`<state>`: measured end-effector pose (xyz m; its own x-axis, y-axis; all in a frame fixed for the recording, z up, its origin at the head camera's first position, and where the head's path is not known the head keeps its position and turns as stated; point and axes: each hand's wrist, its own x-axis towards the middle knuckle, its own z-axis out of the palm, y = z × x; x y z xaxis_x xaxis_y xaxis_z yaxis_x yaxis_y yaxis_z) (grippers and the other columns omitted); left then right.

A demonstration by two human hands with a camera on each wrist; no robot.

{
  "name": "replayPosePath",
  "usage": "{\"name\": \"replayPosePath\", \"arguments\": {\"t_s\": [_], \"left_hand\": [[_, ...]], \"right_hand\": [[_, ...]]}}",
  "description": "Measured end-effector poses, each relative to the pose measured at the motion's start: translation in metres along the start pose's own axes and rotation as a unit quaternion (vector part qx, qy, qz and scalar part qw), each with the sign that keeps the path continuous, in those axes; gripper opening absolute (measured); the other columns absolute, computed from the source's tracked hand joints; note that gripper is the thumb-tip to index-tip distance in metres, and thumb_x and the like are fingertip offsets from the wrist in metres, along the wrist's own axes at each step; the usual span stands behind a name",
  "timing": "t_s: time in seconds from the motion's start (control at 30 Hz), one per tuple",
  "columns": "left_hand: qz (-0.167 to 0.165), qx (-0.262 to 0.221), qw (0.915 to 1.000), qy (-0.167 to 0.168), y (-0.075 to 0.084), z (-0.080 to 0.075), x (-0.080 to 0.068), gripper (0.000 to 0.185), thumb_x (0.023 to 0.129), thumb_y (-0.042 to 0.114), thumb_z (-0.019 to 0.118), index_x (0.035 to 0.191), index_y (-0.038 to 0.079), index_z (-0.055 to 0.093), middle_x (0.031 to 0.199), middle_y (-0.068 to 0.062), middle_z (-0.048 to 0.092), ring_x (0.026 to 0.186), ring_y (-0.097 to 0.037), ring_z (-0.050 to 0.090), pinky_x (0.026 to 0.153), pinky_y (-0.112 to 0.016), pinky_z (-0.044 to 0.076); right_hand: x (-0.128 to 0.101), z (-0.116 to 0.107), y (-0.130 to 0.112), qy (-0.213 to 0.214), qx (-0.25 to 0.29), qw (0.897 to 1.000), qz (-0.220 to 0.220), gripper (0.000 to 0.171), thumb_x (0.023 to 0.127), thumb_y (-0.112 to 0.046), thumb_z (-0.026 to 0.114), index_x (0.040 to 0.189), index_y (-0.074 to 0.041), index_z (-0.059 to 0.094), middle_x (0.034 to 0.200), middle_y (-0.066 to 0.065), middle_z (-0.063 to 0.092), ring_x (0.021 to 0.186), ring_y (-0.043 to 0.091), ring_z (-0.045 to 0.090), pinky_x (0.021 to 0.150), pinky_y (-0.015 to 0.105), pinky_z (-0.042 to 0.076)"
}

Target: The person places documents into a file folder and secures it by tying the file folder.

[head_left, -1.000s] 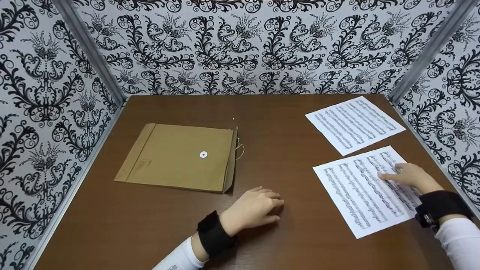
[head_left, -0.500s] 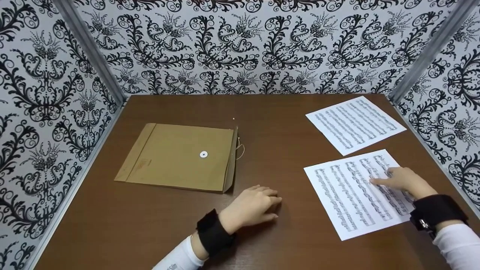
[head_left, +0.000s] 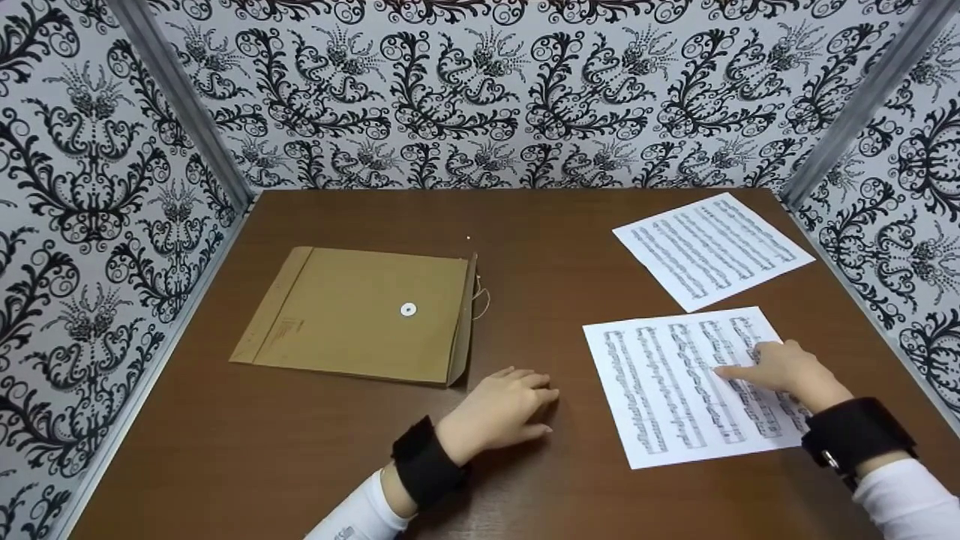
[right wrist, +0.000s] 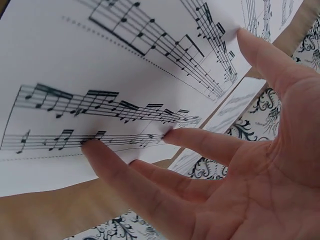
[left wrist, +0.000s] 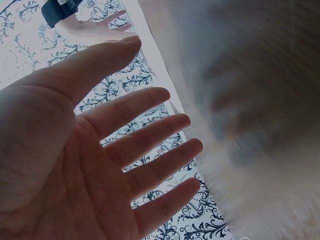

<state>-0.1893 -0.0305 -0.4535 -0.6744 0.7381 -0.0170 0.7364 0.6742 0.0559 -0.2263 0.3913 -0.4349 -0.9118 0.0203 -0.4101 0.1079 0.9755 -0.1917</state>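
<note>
A sheet of printed music [head_left: 675, 386] lies on the brown table [head_left: 570, 247] at the front right. My right hand [head_left: 772, 367] presses on it with straight fingertips [right wrist: 92, 147]; the sheet [right wrist: 75, 65] fills the right wrist view. My left hand [head_left: 510, 409] rests flat on the table just right of the front corner of a brown envelope [head_left: 360, 315]. The left wrist view shows that hand [left wrist: 115, 155] with spread, straight fingers holding nothing. The envelope has a white string-tie disc [head_left: 407, 309] and its flap [head_left: 463, 322] stands open on the right.
A second music sheet [head_left: 712, 247] lies at the back right. Patterned walls [head_left: 480, 90] close the table on three sides. Bare table lies between the envelope and the sheets.
My right hand has slid the near music sheet leftward and toward me, turning it slightly. The left hand has stayed nearly still.
</note>
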Motion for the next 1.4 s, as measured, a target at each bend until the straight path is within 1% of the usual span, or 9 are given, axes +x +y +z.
{"name": "replayPosePath", "arguments": {"t_s": [0.13,0.2,0.3,0.4,0.5,0.6,0.87,1.07,1.4], "left_hand": [[-0.005,-0.003,1.0000,-0.004,0.000,0.000,0.000,0.053,0.095,0.047,0.068,0.141,0.020,0.063,0.149,-0.002,0.061,0.138,-0.020,0.058,0.118,-0.039,0.046],[-0.007,-0.003,1.0000,-0.004,-0.001,0.000,0.001,0.055,0.095,0.048,0.068,0.142,0.020,0.063,0.150,-0.003,0.060,0.139,-0.021,0.058,0.118,-0.040,0.045],[-0.015,-0.009,0.9997,-0.014,-0.002,0.000,0.001,0.059,0.095,0.052,0.067,0.144,0.019,0.060,0.153,-0.004,0.056,0.142,-0.023,0.055,0.119,-0.042,0.044],[-0.034,-0.024,0.9984,-0.038,-0.003,-0.001,0.002,0.067,0.094,0.056,0.066,0.148,0.018,0.056,0.159,-0.005,0.050,0.148,-0.026,0.049,0.122,-0.044,0.040],[-0.052,-0.039,0.9962,-0.058,-0.004,-0.002,0.002,0.076,0.092,0.060,0.066,0.152,0.017,0.051,0.163,-0.006,0.044,0.152,-0.026,0.043,0.125,-0.044,0.036],[-0.059,-0.047,0.9948,-0.068,-0.004,-0.001,0.002,0.083,0.090,0.063,0.067,0.155,0.015,0.046,0.165,-0.006,0.040,0.154,-0.026,0.040,0.127,-0.044,0.033],[-0.071,-0.050,0.9938,-0.070,-0.008,0.003,0.003,0.094,0.085,0.067,0.070,0.157,0.013,0.042,0.167,-0.007,0.037,0.155,-0.026,0.038,0.127,-0.044,0.032],[-0.075,-0.036,0.9945,-0.063,-0.011,0.005,0.003,0.099,0.082,0.071,0.071,0.157,0.012,0.042,0.166,-0.007,0.039,0.153,-0.027,0.040,0.126,-0.046,0.034],[-0.084,-0.015,0.9951,-0.049,-0.019,0.008,0.002,0.104,0.077,0.072,0.075,0.156,0.012,0.044,0.164,-0.008,0.042,0.152,-0.028,0.041,0.125,-0.048,0.035]], "right_hand": [[-0.004,0.003,-0.012,0.007,-0.004,1.000,0.002,0.079,0.089,-0.067,0.063,0.099,0.012,0.062,0.085,0.023,0.059,0.072,0.029,0.058,0.059,0.035,0.046],[-0.006,0.005,-0.018,0.010,-0.006,1.000,0.005,0.074,0.088,-0.068,0.063,0.092,0.006,0.062,0.079,0.017,0.058,0.067,0.026,0.058,0.057,0.034,0.045],[-0.009,0.007,-0.025,0.017,-0.015,1.000,0.009,0.071,0.088,-0.068,0.063,0.088,0.003,0.061,0.078,0.017,0.057,0.066,0.025,0.058,0.056,0.035,0.044],[-0.010,0.010,-0.031,0.025,-0.022,0.999,0.011,0.069,0.088,-0.068,0.064,0.086,0.000,0.061,0.077,0.016,0.056,0.066,0.026,0.057,0.055,0.036,0.044],[-0.011,0.014,-0.039,0.032,-0.028,0.999,0.010,0.069,0.087,-0.068,0.064,0.086,0.001,0.062,0.076,0.015,0.057,0.065,0.026,0.057,0.055,0.037,0.044],[-0.013,0.016,-0.048,0.036,-0.036,0.999,0.008,0.070,0.088,-0.067,0.064,0.088,0.002,0.064,0.076,0.016,0.057,0.065,0.027,0.058,0.054,0.038,0.045],[-0.018,0.020,-0.072,0.019,-0.052,0.998,0.011,0.069,0.089,-0.065,0.064,0.090,0.003,0.067,0.074,0.012,0.058,0.064,0.025,0.059,0.056,0.037,0.044],[-0.020,0.022,-0.086,0.026,-0.070,0.997,0.008,0.063,0.091,-0.062,0.064,0.086,0.001,0.067,0.070,0.010,0.058,0.060,0.025,0.060,0.055,0.035,0.044],[-0.016,0.026,-0.106,0.035,-0.088,0.995,-0.001,0.062,0.089,-0.063,0.065,0.082,-0.001,0.068,0.070,0.010,0.060,0.063,0.026,0.060,0.056,0.038,0.045]]}}
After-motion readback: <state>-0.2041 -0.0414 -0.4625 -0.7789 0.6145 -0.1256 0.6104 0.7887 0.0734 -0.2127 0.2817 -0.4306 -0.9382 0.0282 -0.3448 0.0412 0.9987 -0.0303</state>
